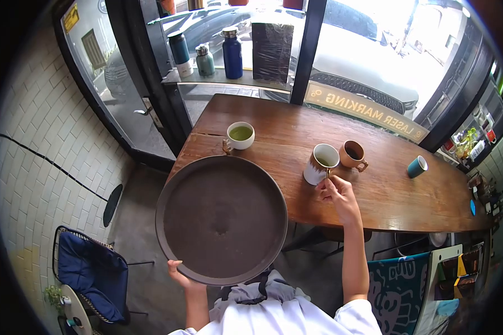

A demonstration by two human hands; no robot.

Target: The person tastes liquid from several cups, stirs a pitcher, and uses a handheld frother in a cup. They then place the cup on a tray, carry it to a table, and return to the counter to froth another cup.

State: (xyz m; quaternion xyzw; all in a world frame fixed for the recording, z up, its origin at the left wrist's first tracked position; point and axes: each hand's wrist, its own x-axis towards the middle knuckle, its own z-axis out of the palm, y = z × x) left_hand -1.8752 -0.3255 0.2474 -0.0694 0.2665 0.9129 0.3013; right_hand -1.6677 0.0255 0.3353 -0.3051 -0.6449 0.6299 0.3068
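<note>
My left hand [184,275] grips the near-left rim of a round dark brown tray [223,218], with the thumb over the edge and the other fingers hidden underneath. Nothing lies on the tray. My right hand [339,192] is closed on the handle of a tall white and brown mug [314,172], which holds a greenish drink. Just right of that mug stands a brown cup [351,153] with dark liquid inside. Beyond the tray's far edge, a white cup [241,137] of green tea rests on the wooden table [285,125].
A small teal cup [417,166] lies tilted or stands farther right on the table. Bottles, among them a blue one [232,53], line a glass shelf by the window. A blue-cushioned chair [89,276] is at lower left. A teal cloth [399,290] hangs at lower right.
</note>
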